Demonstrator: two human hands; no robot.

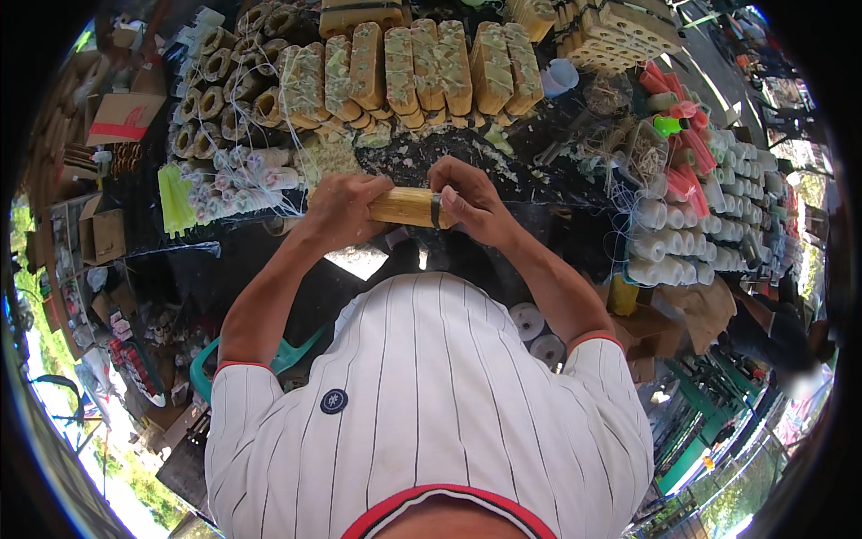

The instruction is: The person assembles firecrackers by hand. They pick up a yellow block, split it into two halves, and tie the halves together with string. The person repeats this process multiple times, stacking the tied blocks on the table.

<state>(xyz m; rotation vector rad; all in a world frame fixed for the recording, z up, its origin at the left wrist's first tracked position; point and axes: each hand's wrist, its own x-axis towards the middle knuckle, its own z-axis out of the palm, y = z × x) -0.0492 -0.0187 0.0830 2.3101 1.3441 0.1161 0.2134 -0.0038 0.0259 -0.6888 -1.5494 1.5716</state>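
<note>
A yellowish wooden block (400, 206) lies level between my two hands, just off the near edge of the dark table (431, 162). My left hand (346, 207) is wrapped round its left end. At the other end my right hand (471, 199) is closed, thumb and fingers pinching at a black band (436, 209) that circles the block. Beyond my hands stands a row of similar upright blocks (414, 67), their tops smeared with pale greenish stuff. Crumbs of pale material (330, 157) lie on the table beside my left hand.
Hollow brown tubes (214, 101) are stacked at the far left, with white rolls (242, 180) and yellow-green strips (175, 199) nearer. At right are many white cylinders (669, 242), red rolls (687, 184) and tangled string (646, 153). A light blue cup (559, 78) stands behind.
</note>
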